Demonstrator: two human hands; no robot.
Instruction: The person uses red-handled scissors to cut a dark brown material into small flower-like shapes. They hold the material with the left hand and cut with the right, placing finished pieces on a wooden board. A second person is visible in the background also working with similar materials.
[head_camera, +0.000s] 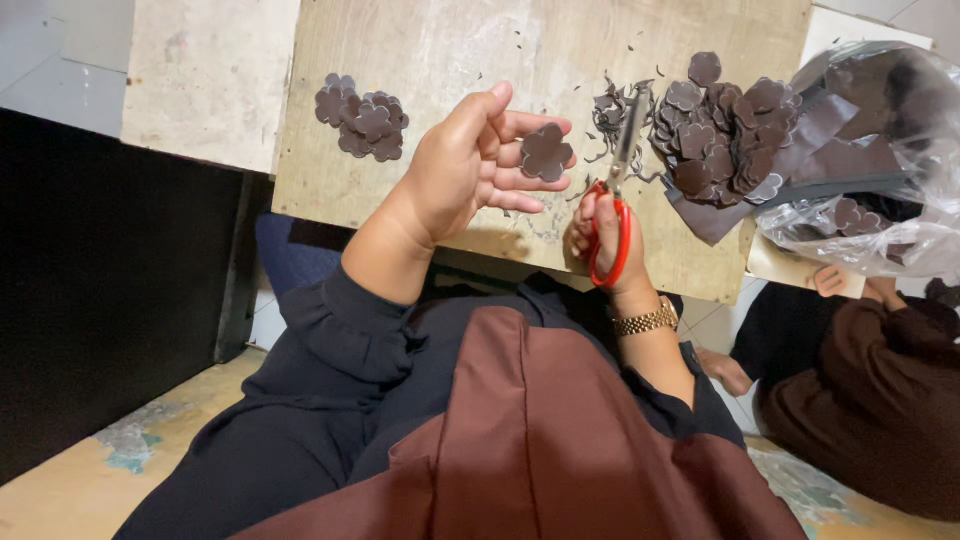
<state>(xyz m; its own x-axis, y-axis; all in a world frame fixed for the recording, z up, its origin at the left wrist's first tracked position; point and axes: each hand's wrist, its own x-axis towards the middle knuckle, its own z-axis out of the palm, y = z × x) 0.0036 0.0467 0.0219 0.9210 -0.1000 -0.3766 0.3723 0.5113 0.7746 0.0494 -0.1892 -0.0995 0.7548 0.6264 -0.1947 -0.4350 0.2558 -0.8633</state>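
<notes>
Two hands at work: left hand (470, 165) pinches a brown flower cutout (546, 152); right hand (600, 235), clenched on red-handled scissors (618, 190), lies at 4 o'clock, blades toward 12.

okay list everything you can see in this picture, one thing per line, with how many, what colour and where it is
flower cutout: one, dark brown, held in the left hand's fingers
scissors: one pair, red handles, in the right hand, blades over the board
small pile of flower cutouts: about ten, dark brown, left part of the board
large pile of flower cutouts: many, dark brown, right part of the board
trimmings: many thin scraps, dark brown, by the scissor blades
plastic bag: one, clear, dark brown sheet inside, far right
wooden board: one, pale tan, across the lap
watch: one, gold, right wrist
second person: one, brown clothing, lower right
left hand: open, fingers spread
right hand: in the scissor handles
</notes>
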